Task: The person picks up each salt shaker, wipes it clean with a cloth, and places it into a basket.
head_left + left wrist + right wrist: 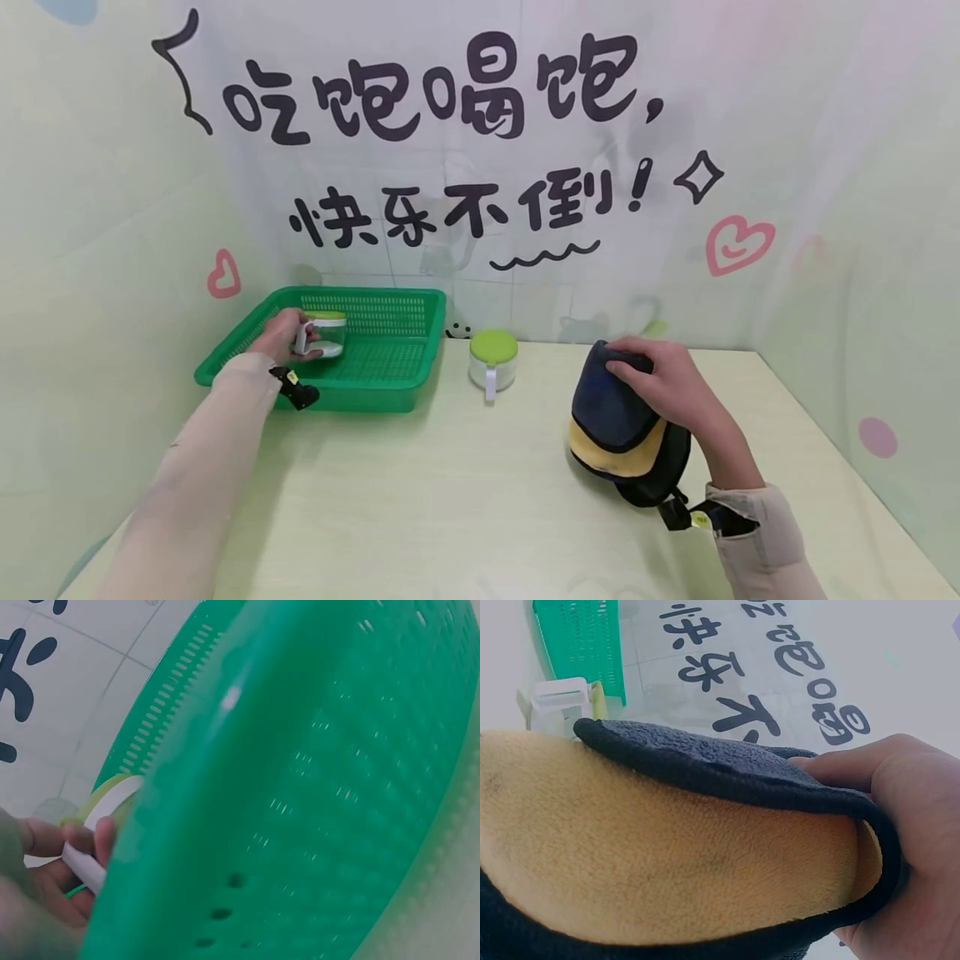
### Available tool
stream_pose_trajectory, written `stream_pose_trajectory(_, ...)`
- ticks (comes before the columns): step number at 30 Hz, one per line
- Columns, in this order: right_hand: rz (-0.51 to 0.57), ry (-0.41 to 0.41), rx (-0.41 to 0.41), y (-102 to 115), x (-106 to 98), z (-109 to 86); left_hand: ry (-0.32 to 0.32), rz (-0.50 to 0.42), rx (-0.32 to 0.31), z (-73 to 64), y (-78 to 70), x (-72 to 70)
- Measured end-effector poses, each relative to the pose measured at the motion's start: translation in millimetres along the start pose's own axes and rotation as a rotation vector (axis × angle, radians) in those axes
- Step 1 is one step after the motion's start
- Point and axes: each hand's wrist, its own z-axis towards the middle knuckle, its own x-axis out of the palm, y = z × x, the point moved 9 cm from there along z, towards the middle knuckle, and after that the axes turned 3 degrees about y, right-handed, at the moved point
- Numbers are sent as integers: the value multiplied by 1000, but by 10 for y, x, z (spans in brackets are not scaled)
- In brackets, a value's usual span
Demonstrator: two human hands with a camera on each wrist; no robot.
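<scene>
In the head view my left hand [288,333] grips the white handle of a clear jar [330,337] with a green lid, held within the green basket [416,400]. The left wrist view shows fingers curled round that white handle [84,866], the basket wall hiding most of the jar. On the right, my right hand [667,375] pinches the top of a folded fleecy cloth [611,404], dark blue and yellow with black edging. Close up in the right wrist view, the cloth's yellow face [667,862] fills the foreground, thumb and fingers at its edge.
A second lidded jar [493,367] stands on the pale table [480,500] between basket and cloth, its handle toward me. Behind the table rises a printed wall sheet [450,167] with black lettering. Similar sheets flank both sides.
</scene>
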Motion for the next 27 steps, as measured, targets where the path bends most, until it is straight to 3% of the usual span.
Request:
stream_pose_trajectory(4, -1, -4, -1, 5, -18, -9, 74, 120, -25, 3, -29, 6)
stream_pose_trajectory(10, 2, -3, 4, 11, -30, -18, 129, 354, -68, 13, -15, -23)
stream_pose_trajectory(21, 1, 11, 3, 0, 8, -8, 162, 429, -25, 53, 39, -11)
stream_pose_trajectory(27, 12, 18, 0, 8, 19, -4, 110, 450, -37, 64, 99, -44)
